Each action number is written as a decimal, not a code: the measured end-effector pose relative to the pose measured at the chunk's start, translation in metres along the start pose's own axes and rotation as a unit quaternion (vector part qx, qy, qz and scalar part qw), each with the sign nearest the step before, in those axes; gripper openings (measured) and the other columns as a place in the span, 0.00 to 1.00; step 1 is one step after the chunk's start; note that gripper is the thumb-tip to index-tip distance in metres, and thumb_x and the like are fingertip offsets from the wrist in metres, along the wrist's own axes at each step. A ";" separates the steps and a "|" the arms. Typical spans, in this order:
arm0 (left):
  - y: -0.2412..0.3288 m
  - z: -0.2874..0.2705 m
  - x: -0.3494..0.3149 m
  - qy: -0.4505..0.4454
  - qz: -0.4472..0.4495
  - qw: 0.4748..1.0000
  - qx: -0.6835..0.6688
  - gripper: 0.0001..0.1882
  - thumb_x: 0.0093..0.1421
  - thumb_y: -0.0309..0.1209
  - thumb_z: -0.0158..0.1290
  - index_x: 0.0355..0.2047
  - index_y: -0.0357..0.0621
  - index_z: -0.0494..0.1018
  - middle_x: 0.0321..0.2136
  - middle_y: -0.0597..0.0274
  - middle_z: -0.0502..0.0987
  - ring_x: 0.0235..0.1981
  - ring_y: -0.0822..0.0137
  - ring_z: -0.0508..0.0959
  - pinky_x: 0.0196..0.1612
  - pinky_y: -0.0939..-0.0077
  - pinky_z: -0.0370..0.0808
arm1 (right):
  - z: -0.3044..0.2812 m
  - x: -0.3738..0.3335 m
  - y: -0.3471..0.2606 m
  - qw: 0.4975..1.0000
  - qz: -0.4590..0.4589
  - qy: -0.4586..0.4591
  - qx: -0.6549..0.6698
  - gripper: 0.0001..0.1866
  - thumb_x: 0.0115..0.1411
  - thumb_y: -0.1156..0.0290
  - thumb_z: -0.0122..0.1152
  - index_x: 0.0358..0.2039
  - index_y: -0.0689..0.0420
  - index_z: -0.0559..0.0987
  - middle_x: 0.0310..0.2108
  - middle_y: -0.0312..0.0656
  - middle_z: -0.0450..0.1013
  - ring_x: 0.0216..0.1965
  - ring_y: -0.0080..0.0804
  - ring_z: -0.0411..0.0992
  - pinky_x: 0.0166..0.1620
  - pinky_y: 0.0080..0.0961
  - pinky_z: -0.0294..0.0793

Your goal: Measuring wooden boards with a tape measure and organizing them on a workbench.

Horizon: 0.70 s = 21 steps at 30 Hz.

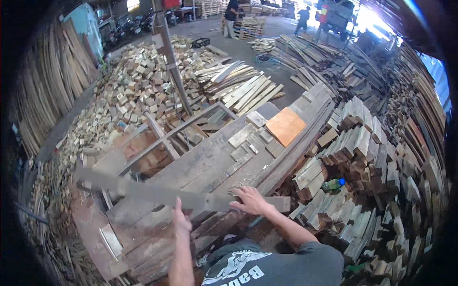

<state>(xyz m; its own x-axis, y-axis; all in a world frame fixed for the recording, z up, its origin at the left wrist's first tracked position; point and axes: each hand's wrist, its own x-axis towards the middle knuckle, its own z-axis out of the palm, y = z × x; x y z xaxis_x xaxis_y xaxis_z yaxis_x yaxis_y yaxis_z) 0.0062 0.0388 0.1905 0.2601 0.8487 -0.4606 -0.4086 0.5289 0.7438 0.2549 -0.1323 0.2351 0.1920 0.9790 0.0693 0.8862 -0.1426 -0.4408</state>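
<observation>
A long grey wooden plank [152, 191] lies crosswise in front of me over the workbench, its left end blurred. My left hand [182, 217] is at the plank's near edge, thumb up against its face, the other fingers mostly hidden under it. Farther right, my right hand [252, 200] grips the same plank near its right end, with its fingers laid over the top. Beneath the plank is the worn wooden workbench [191, 164]. Short wood pieces [242, 136] and an orange sheet [285, 126] lie toward the bench's far end.
Stacked wood offcuts [350, 148] crowd the right side, with a blue-capped bottle [334, 184] among them. A large heap of wood blocks [138, 81] lies beyond a wooden frame [164, 140] and a post [172, 71]. A person [231, 19] stands by pallets far off.
</observation>
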 end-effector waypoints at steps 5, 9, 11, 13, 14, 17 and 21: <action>0.083 0.063 0.040 -0.090 0.078 0.981 0.152 0.16 0.64 0.43 0.57 0.46 0.49 0.71 0.32 0.70 0.79 0.27 0.75 0.79 0.26 0.79 0.76 | -0.039 -0.055 0.045 0.975 0.046 -0.194 0.103 0.43 0.57 0.39 0.61 0.62 0.59 0.67 0.54 0.58 0.70 0.57 0.55 0.69 0.60 0.43 0.67; 0.125 0.118 0.062 -0.162 0.066 0.962 0.211 0.15 0.62 0.45 0.58 0.42 0.53 0.74 0.26 0.77 0.76 0.26 0.80 0.77 0.21 0.82 0.72 | -0.014 -0.080 0.029 0.945 0.115 -0.147 0.268 0.38 0.57 0.46 0.65 0.57 0.63 0.70 0.48 0.59 0.75 0.51 0.52 0.74 0.55 0.40 0.72; 0.121 0.163 0.063 -0.163 0.045 0.963 0.208 0.14 0.61 0.47 0.59 0.39 0.54 0.75 0.25 0.78 0.75 0.24 0.81 0.76 0.22 0.82 0.71 | 0.002 -0.092 0.022 0.927 0.148 -0.098 0.331 0.33 0.57 0.52 0.67 0.54 0.64 0.71 0.46 0.57 0.77 0.49 0.46 0.77 0.52 0.36 0.74; 0.109 0.181 0.072 -0.160 0.032 0.965 0.206 0.13 0.60 0.48 0.60 0.36 0.56 0.75 0.23 0.79 0.74 0.22 0.81 0.74 0.22 0.82 0.70 | 0.020 -0.101 0.012 0.921 0.166 -0.043 0.350 0.31 0.57 0.53 0.68 0.51 0.65 0.73 0.43 0.55 0.78 0.46 0.44 0.77 0.48 0.35 0.76; 0.099 0.174 0.096 -0.162 0.019 0.963 0.216 0.13 0.59 0.49 0.60 0.34 0.58 0.76 0.21 0.80 0.73 0.20 0.81 0.72 0.21 0.81 0.69 | 0.030 -0.098 0.002 0.920 0.158 -0.023 0.358 0.30 0.57 0.53 0.68 0.50 0.65 0.73 0.41 0.54 0.78 0.44 0.42 0.78 0.47 0.35 0.76; 0.067 0.219 0.100 -0.194 -0.024 0.955 0.224 0.12 0.59 0.50 0.60 0.32 0.59 0.77 0.21 0.80 0.74 0.19 0.81 0.71 0.22 0.79 0.68 | 0.062 -0.114 0.006 0.902 0.219 0.026 0.371 0.28 0.57 0.54 0.69 0.47 0.64 0.74 0.39 0.54 0.78 0.42 0.41 0.79 0.46 0.36 0.76; 0.060 0.252 0.112 -0.219 -0.054 0.943 0.244 0.15 0.60 0.52 0.58 0.36 0.58 0.78 0.23 0.79 0.77 0.25 0.79 0.76 0.28 0.81 0.72 | 0.070 -0.105 -0.007 0.878 0.274 0.040 0.390 0.28 0.57 0.58 0.70 0.49 0.65 0.73 0.40 0.52 0.79 0.43 0.35 0.78 0.46 0.34 0.76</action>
<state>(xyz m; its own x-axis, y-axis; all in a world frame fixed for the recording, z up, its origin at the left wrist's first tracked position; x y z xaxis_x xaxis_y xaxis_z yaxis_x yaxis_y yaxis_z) 0.2314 0.1646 0.3060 0.6568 0.6507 -0.3811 0.0634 0.4559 0.8878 0.1990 -0.2238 0.1682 0.5554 0.7774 -0.2953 0.1001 -0.4150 -0.9043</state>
